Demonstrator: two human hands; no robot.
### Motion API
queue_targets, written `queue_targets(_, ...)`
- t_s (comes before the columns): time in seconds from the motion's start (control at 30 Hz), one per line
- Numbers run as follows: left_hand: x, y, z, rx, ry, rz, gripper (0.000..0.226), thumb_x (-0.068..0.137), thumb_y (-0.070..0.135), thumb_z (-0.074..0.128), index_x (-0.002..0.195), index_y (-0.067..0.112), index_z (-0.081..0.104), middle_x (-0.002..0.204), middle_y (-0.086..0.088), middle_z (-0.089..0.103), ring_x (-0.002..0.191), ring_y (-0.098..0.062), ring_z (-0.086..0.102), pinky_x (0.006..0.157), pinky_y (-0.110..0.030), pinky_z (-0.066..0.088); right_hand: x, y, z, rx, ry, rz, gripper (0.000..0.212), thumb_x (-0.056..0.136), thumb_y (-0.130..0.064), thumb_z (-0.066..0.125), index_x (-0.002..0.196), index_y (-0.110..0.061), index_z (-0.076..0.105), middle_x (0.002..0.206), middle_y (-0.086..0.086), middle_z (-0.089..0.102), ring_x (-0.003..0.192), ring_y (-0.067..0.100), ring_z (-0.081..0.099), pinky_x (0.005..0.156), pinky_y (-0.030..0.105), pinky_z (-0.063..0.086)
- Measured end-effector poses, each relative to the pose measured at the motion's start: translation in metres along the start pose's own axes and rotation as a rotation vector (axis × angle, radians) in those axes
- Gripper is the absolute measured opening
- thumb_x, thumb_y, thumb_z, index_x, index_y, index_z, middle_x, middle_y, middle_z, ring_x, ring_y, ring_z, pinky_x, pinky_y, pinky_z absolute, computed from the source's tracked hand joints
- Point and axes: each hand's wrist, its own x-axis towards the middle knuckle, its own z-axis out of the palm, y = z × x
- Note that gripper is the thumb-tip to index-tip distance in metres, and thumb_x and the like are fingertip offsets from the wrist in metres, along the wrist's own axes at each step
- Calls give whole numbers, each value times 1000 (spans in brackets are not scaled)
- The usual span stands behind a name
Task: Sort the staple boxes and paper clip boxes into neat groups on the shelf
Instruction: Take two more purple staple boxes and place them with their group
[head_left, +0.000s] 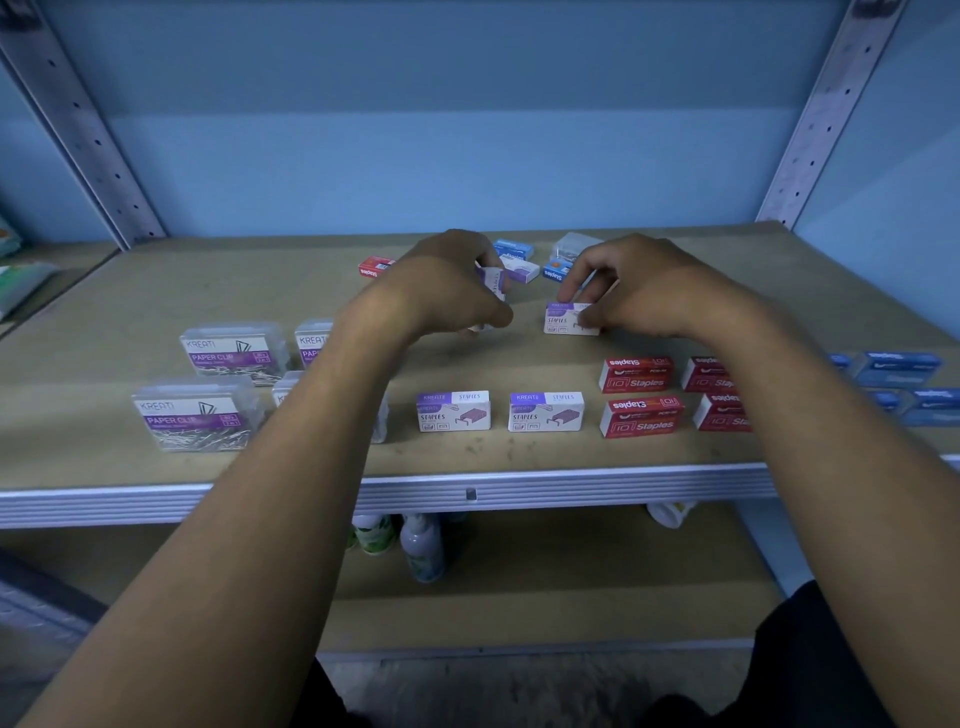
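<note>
My left hand (447, 286) grips a purple-and-white staple box (493, 283), held on edge above the shelf (156, 291). My right hand (634, 280) pinches another purple-and-white staple box (563, 319) that lies flat on the shelf. Two more purple staple boxes (498, 411) stand side by side near the front. Clear paper clip boxes (223, 384) are grouped at the left, partly hidden by my left arm. Red staple boxes (644, 397) sit front right, blue staple boxes (904, 382) at the far right.
Behind my hands lies a loose cluster: a red box (374, 266), blue boxes (514, 248), a purple box (522, 270) and a clear box (574, 244). Metal uprights (821, 119) flank the shelf. Bottles (423, 545) stand on the lower shelf.
</note>
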Motion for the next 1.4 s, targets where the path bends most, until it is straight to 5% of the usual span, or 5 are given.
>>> queue_targets(0.37, -5, 8, 2, -67, -178, -236, 32, 81, 6, 64, 112, 0, 69, 74, -9, 75, 81, -28, 75, 86, -39, 59, -1, 2, -1, 4, -14, -17, 26, 81, -8, 74, 95, -31, 76, 91, -8, 70, 84, 10, 66, 70, 25, 48)
queue_targets(0.77, -1, 10, 4, -179, -187, -375, 30, 82, 11, 71, 107, -5, 64, 78, -17, 74, 63, -27, 72, 71, -35, 62, -2, 3, -3, 28, -57, -25, 27, 80, -6, 75, 93, -29, 76, 90, -8, 73, 90, 13, 70, 85, 31, 54)
queue_targets(0.9, 1, 4, -1, -13, -101, -247, 36, 79, 42, 74, 93, 9, 70, 83, -8, 67, 69, -25, 68, 77, -37, 61, -2, 3, -3, 41, -63, -26, 27, 79, -5, 76, 93, -29, 76, 90, -10, 73, 91, 13, 70, 87, 32, 54)
queue_targets(1.2, -9, -4, -24, 196, -316, 116, 47, 69, 35, 85, 109, 50, 65, 132, 21, 52, 117, -7, 53, 98, -30, 44, -3, -1, -1, 28, -61, -36, 24, 81, -14, 80, 97, -30, 77, 94, -11, 74, 86, 4, 68, 72, 20, 48)
queue_targets(1.4, -2, -11, -17, 281, -303, 141, 28, 78, 21, 80, 100, 37, 74, 114, 16, 66, 96, -2, 61, 86, -23, 49, -5, -4, 0, 2, -52, -37, 24, 81, -11, 78, 92, -33, 76, 94, -11, 74, 84, 3, 66, 70, 19, 46)
